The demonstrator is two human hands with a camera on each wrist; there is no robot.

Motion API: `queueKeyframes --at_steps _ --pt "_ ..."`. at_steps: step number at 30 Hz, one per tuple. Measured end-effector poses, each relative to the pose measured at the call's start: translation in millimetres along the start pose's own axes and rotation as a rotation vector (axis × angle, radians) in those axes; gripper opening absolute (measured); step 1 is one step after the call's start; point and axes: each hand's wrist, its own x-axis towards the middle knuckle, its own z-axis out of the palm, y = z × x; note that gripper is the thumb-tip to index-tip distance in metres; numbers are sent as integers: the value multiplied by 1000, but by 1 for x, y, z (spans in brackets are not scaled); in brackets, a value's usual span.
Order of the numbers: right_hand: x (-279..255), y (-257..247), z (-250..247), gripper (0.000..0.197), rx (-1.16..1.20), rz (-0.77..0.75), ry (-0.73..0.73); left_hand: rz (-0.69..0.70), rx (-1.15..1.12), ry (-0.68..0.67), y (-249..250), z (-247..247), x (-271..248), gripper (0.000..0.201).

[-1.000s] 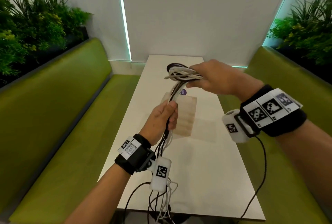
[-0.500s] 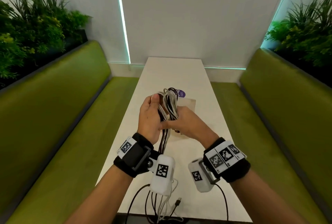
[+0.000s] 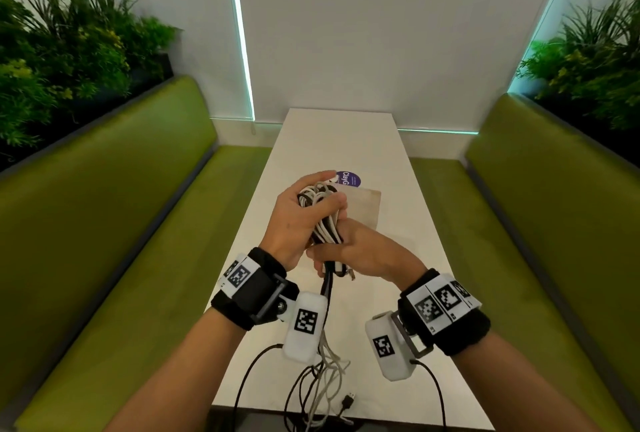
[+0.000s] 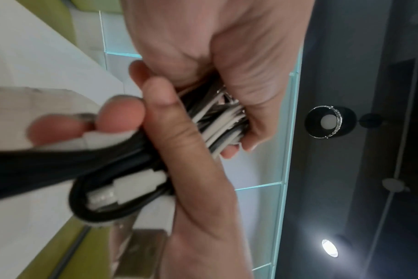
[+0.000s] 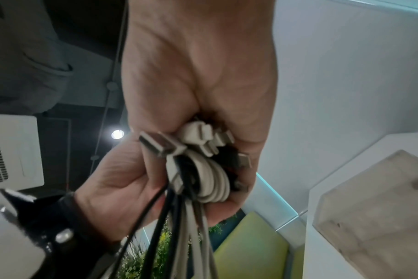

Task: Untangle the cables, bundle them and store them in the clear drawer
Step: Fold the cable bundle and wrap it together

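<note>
A bundle of white and black cables (image 3: 325, 228) is held upright above the white table (image 3: 346, 141). My left hand (image 3: 302, 215) grips its looped top. Just below it, my right hand (image 3: 356, 251) curls round the bundle's lower part. In the left wrist view the cables (image 4: 218, 120) pass through both fists, with a black loop and a white plug below. Several plugs and folded white loops (image 5: 209, 174) show in the right wrist view. The loose ends (image 3: 323, 372) hang to the table's near edge. The clear drawer (image 3: 367, 205) lies right behind the hands, partly hidden.
A round purple sticker (image 3: 349, 179) lies on the table beyond the drawer. Green benches (image 3: 138, 224) run along both sides of the narrow table, with plants (image 3: 69, 51) behind them. A white wall closes the far end.
My right hand came down from high over the table with the cable loops and met the left hand. The left hand now grips the folded top, the right hand below it.
</note>
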Motion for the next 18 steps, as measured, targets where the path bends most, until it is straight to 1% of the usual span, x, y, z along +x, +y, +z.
queueKeyframes --at_steps 3,7,10,11,12,13,14,15,16,17,18 --pt "-2 1 7 30 38 -25 -7 -19 74 -50 7 5 -1 3" --pt "-5 4 15 40 63 -42 51 -37 105 -60 9 9 -2 14" --pt "-5 6 16 35 127 -39 110 7 130 -83 9 6 -1 12" --pt "-5 7 15 33 155 -33 130 32 115 -98 10 5 -2 15" --pt "-4 9 13 33 177 -26 151 51 110 -116 7 2 -2 30" --pt "-5 9 11 33 196 -29 175 49 108 -139 4 -2 -2 52" --pt "-6 9 9 33 219 -45 203 23 119 -155 -2 -7 -3 77" --pt "-6 9 6 33 243 -77 235 -18 124 -176 -9 -11 -7 95" --pt "-6 9 4 34 274 -115 264 -58 150 -207 -18 -14 -12 103" --pt "-5 8 1 31 330 -146 292 -99 191 -241 -27 -15 -18 101" --pt "-4 8 -2 26 406 -164 322 -130 231 -285 -34 -14 -25 92"
